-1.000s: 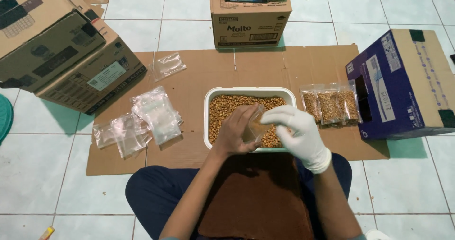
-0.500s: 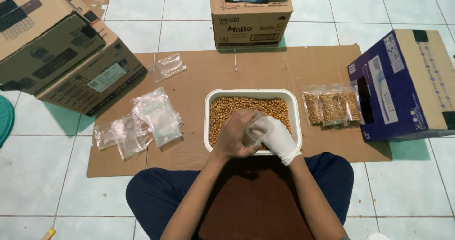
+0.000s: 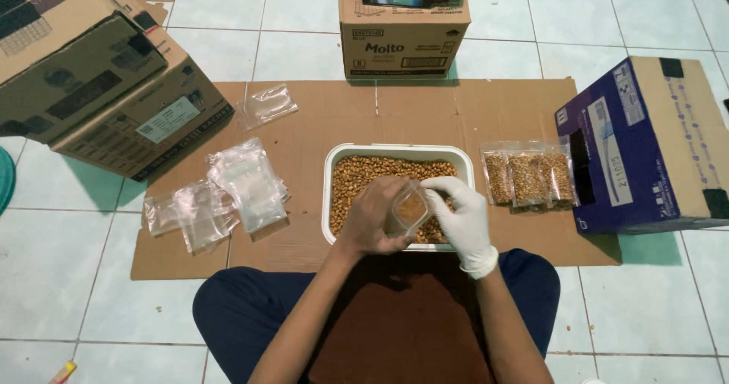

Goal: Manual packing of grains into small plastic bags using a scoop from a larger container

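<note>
Small clear pouch (image 3: 410,209), partly filled with brown kernels, held upright over the near half of the white tray (image 3: 331,202) at the middle of the cardboard sheet (image 3: 304,126). Left hand (image 3: 372,218), bare, wrapped around the pouch from the left, fingers closed on its side; right hand (image 3: 461,213), in a white glove, touching its right edge, fingers pinched narrow at the mouth. Long axis of pouch roughly vertical, mouth tilted toward the gloved hand; both hands in contact, pouch lying directly between them. Filled pouches (image 3: 529,177) in a row beside the tray's right edge; empty pouches (image 3: 220,193) toward the sheet's left edge. Cardboard boxes (image 3: 99,80) at the far left corner.
</note>
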